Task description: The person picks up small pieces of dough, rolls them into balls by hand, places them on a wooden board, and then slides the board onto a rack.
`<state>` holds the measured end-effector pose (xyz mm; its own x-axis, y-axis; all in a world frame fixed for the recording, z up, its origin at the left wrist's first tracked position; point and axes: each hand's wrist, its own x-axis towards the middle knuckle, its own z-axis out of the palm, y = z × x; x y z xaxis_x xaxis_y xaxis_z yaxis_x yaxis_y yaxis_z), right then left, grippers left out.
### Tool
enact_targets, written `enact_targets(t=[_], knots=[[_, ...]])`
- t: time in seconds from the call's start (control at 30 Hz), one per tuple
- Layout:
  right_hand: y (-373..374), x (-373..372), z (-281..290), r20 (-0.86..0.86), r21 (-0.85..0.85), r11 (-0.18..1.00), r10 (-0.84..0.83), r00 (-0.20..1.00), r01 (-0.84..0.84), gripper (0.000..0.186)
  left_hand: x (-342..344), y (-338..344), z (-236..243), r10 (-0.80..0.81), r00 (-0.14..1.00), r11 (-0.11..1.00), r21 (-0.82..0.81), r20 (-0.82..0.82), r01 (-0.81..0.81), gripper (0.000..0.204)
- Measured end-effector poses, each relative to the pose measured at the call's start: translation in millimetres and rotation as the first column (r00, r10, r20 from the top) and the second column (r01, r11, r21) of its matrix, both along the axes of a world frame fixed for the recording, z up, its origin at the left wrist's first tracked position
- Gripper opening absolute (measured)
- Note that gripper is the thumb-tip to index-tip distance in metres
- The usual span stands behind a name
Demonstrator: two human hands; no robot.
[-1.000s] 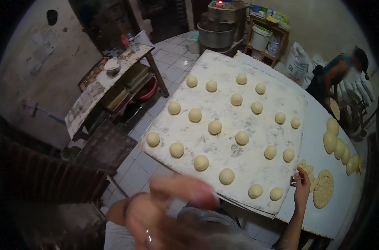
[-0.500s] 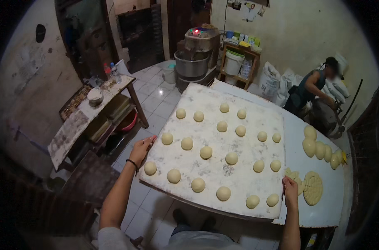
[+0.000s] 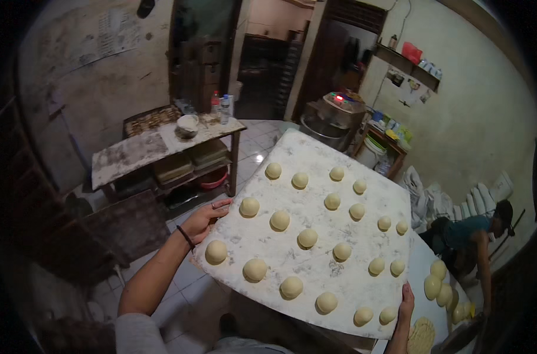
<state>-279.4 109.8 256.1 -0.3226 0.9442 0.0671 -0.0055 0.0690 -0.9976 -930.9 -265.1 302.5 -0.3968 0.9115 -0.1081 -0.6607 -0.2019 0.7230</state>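
I hold a large flour-dusted board [image 3: 301, 152] with several round pale dough balls [image 3: 280, 220] spread in rows on it. My left hand [image 3: 202, 221] is closed on its left edge, with a dark band around the wrist. My right hand [image 3: 404, 310] grips the right edge near the front corner, fingers partly hidden by the board. Beside and behind the board, at the right, a white work table [image 3: 422, 251] carries oval dough pieces [image 3: 432, 286] and a flattened, scored dough piece [image 3: 421, 336].
A co-worker [image 3: 463, 230] bends beside the white table. At the left stands a floury wooden bench [image 3: 121, 162] with bottles, a bowl and trays. Behind the board are a steel mixer [image 3: 339, 115], a small shelf [image 3: 386, 138] and white sacks [image 3: 475, 200]. Tiled floor [image 3: 180, 295] shows below.
My left hand, blurred near the camera a second ago, now grips the board's left edge. The board appears raised off the white table, and the view has tilted up toward the doorways.
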Motion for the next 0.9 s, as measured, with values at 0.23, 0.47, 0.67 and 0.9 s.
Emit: enact_targets(t=[0.23, 0.47, 0.67, 0.9], knots=[[115.1, -88.6, 54.4, 0.056, -0.095, 0.893, 0.445, 0.894, -0.439, 0.046, 187.0, -119.6, -10.6, 0.412, 0.906, 0.872, 0.245, 0.098, -0.423, 0.066], [237.7, -215.1, 128.9, 0.153, -0.138, 0.618, 0.785, 0.600, -0.774, 0.045, 352.7, -59.4, -3.4, 0.730, 0.680, 0.649, 0.244, 0.070, -0.721, 0.077], [271.2, -324.0, 175.2, 0.208, -0.155, 0.336, 0.930, 0.302, -0.929, 0.045, 457.3, -5.0, -2.6, 0.869, 0.478, 0.434, 0.272, 0.125, -0.859, 0.077], [303.8, -418.8, 221.5, 0.300, -0.205, 0.132, 0.952, 0.066, -0.970, 0.044, 531.8, 51.8, -7.1, 0.921, 0.308, 0.234, 0.295, 0.237, -0.926, 0.085]])
